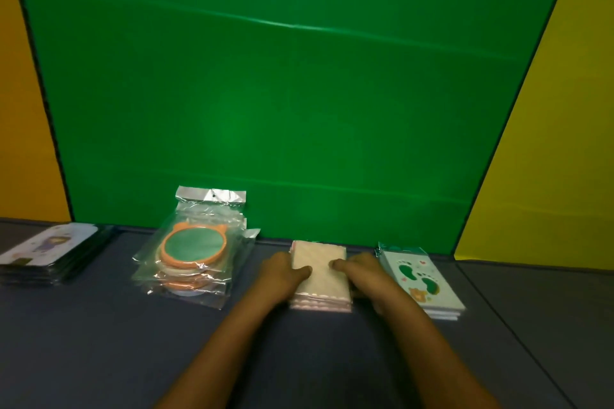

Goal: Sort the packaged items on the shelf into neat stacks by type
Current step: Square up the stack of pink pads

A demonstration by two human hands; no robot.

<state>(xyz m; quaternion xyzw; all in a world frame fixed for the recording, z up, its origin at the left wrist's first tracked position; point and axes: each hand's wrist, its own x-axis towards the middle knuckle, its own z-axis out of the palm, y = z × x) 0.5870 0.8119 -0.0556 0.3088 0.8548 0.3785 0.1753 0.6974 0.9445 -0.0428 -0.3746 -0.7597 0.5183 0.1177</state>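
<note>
Pink-cream packets being squared up; the sorting looks almost finished.

Both hands clamp the pale pink stack (320, 276) from its sides, the left hand (282, 276) and the right hand (362, 272) each with a thumb curled over the top packet, at the middle of the grey shelf (99, 342) by the green backdrop (299, 93). Four piles already stand apart by type: dark cards (50, 254) far left, bagged round mirrors (194, 259) loosely heaped, the pink stack, and footprint packets (422, 279) just right. No loose items show; I judge only tidying the mirror bags remains.
</note>
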